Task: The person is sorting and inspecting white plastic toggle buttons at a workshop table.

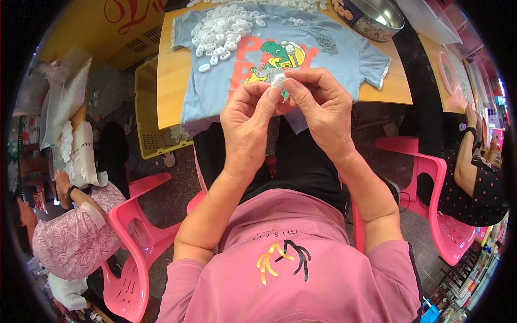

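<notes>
Both my hands meet above the near part of the table, fingertips almost touching. My left hand (pixel 249 116) pinches a small white plastic piece (pixel 278 81) between thumb and forefinger. From the other side, my right hand (pixel 321 105) closes its thumb and fingers on the same piece. Fingers cover most of it, so its full shape is hidden. Beneath lies a light blue T-shirt (pixel 207 99) with a dinosaur print, spread over the table. A heap of white oval plastic pieces with holes (pixel 218 32) rests on its far left part.
A small grey tangled pile (pixel 327 43) lies on the shirt near a round metal tin (pixel 377 19). The wooden table (pixel 169 91) shows around the shirt. A yellow crate (pixel 148 116) stands at the left. People sit on both sides on pink chairs (pixel 132 269).
</notes>
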`<action>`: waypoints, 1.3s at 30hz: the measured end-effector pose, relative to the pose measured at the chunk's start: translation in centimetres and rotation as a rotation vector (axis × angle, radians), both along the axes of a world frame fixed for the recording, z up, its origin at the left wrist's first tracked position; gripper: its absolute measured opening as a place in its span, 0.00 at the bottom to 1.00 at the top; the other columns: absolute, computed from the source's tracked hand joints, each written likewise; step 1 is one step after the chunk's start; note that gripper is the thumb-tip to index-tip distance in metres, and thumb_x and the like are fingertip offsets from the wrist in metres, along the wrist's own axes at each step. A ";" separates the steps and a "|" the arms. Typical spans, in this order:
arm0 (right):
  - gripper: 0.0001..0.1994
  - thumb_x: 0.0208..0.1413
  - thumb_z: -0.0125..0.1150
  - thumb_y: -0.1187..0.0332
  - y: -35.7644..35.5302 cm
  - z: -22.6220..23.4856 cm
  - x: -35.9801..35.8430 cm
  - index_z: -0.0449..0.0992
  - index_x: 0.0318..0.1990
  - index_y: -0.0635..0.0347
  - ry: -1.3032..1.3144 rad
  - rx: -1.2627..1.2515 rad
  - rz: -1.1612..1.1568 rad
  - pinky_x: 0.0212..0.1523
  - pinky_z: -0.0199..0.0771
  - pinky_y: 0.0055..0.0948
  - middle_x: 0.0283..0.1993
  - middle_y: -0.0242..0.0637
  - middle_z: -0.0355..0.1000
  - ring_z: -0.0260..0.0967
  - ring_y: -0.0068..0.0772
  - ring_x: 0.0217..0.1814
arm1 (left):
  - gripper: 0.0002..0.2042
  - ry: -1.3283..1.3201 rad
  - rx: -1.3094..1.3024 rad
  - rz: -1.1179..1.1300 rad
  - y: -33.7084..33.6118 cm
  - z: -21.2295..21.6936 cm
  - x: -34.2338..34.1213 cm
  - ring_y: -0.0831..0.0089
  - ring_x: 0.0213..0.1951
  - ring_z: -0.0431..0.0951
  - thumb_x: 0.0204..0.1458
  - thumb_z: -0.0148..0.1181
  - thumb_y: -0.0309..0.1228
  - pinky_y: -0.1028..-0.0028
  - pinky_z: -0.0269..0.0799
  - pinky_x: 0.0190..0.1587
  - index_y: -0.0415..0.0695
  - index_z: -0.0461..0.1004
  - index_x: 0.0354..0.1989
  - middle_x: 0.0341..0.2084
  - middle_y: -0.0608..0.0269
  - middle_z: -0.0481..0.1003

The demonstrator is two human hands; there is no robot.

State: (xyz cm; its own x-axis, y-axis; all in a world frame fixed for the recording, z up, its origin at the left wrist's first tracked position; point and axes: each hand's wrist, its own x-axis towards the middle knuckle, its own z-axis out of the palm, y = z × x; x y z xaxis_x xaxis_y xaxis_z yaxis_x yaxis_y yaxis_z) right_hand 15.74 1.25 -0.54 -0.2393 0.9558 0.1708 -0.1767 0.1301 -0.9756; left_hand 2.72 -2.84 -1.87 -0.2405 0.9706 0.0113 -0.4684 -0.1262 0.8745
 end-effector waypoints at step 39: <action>0.36 0.60 0.62 0.76 -1.7 1.6 -2.2 0.47 0.71 0.58 0.493 -0.444 0.288 0.40 0.70 0.19 0.44 0.35 0.73 0.67 0.19 0.38 | 0.16 0.116 0.325 -0.097 -0.3 -1.0 -1.2 0.76 0.48 0.72 0.66 0.51 0.39 0.78 0.70 0.47 0.37 0.75 0.47 0.50 0.57 0.72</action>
